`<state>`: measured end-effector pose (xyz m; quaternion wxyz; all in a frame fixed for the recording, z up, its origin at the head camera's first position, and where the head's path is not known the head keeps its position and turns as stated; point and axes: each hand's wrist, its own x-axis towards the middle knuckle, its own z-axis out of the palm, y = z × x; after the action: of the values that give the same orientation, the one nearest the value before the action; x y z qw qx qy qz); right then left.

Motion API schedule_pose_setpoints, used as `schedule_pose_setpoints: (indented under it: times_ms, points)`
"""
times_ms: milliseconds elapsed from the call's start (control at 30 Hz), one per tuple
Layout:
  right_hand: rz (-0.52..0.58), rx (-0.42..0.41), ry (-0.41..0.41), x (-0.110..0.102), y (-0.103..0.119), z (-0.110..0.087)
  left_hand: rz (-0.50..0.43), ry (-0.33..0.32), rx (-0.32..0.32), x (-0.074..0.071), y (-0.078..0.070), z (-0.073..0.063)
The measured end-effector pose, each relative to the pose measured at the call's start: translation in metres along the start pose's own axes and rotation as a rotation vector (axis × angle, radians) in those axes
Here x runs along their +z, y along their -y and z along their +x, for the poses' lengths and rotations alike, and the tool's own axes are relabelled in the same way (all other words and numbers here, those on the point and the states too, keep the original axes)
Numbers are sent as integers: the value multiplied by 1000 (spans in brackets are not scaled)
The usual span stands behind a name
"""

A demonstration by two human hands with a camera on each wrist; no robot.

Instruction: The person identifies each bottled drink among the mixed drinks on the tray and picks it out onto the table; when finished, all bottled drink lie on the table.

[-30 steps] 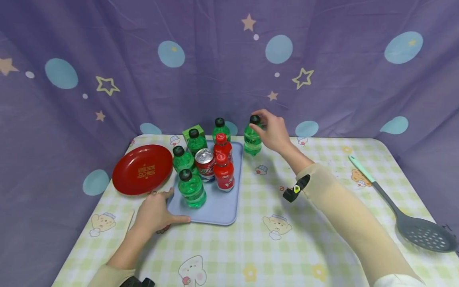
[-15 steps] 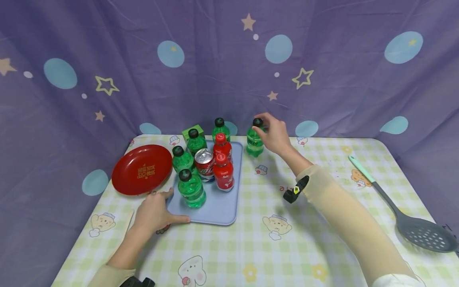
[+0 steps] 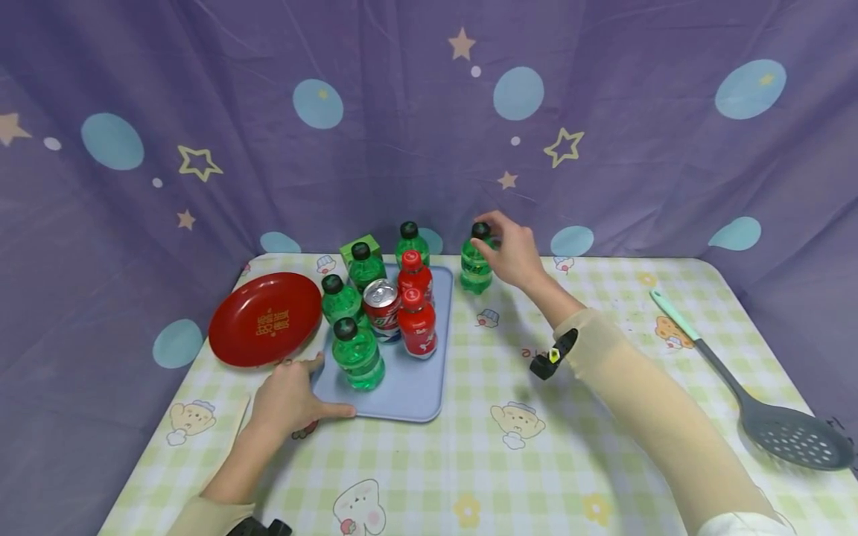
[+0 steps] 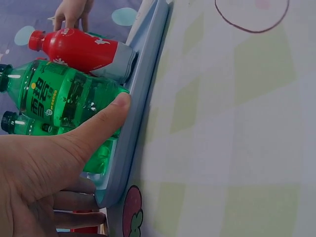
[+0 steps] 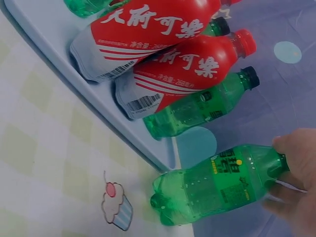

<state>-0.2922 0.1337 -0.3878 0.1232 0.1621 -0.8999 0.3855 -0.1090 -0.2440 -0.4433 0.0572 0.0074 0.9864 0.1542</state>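
At the front left corner of a pale blue tray (image 3: 405, 402), my left hand (image 3: 287, 396) holds the edge. Its thumb lies along the front rim and its fingers are at the left side. My right hand (image 3: 512, 251) pinches a green soda bottle (image 3: 477, 272) at its black cap and neck. That bottle is upright on the cloth, just right of the tray's far end; its base looks in contact with the table in the right wrist view. Several similar green bottles (image 3: 359, 362), two red cola bottles (image 3: 418, 331) and a soda can (image 3: 382, 316) stand on the tray.
Left of the tray lies a red oval plate (image 3: 258, 321). A green box (image 3: 362, 247) is partly hidden behind the bottles. Far right, a slotted turner (image 3: 794, 438) with a mint handle rests on the checkered tablecloth (image 3: 536, 491). A purple curtain (image 3: 429, 112) hangs behind.
My right hand has moved the green soda bottle slightly right and down, away from the tray, and has kept still over the last half second. My left hand stays at the tray corner.
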Motion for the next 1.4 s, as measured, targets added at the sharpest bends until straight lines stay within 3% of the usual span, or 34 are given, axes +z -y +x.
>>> schedule_pose_setpoints:
  times_ms: [133, 267, 400, 567, 867, 1200, 1400]
  points:
    - [-5, -43, 7, -6, 1, 2, -3, -2, 5, 0, -1, 1]
    - [10, -122, -43, -13, 7, 4, -6, -9, 14, 0, -1, 2]
    - [21, -183, -81, -21, 24, 2, -8, -12, 16, -1, -2, 3]
    - [64, -210, -68, -26, 47, -5, -6, -7, 13, -2, -2, 3]
    - [189, -271, 47, -18, 72, -33, 8, 7, 29, -4, -3, 3]
    - [196, -319, 220, 8, 81, -62, -11, -11, 35, -1, -2, -1]
    - [197, -313, 270, 18, 84, -69, 1, -25, 45, -2, -2, -2]
